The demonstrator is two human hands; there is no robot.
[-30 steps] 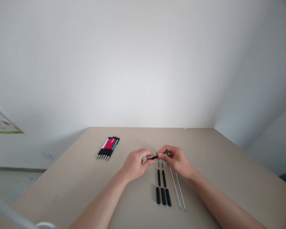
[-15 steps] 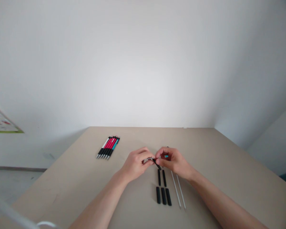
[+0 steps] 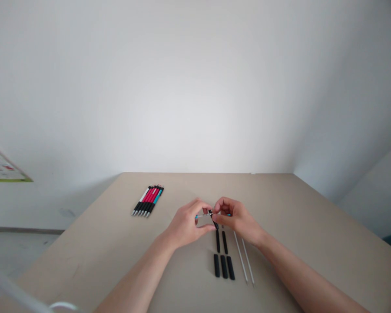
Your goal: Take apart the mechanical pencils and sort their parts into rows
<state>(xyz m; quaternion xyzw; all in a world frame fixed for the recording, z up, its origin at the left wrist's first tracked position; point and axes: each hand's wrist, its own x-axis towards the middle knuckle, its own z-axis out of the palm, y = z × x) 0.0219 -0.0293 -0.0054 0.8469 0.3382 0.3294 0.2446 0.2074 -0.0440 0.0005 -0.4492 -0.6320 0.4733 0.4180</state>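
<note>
In the head view my left hand (image 3: 187,221) is over the middle of the table, thumb and index finger spread apart. Between them runs a slim pen part (image 3: 202,215), pale with a blue end. My right hand (image 3: 233,217) pinches at the other end of this part, where a bit of blue shows beside the fingers. A small black piece (image 3: 211,213) is at the right fingertips; whether it is attached to the pen part I cannot tell. Under the hands lie two thin black tubes (image 3: 224,242), with several thicker black grips (image 3: 223,266) nearer me.
Two thin white refills (image 3: 241,256) lie to the right of the black pieces. A row of assembled pens (image 3: 148,201), white, red and blue with black grips, lies at the left back of the table (image 3: 299,208). A wall stands behind the table.
My left thumb and index finger have parted, and more of the slim pen part shows between them. My right hand still pinches and has barely moved. The table pieces look the same.
</note>
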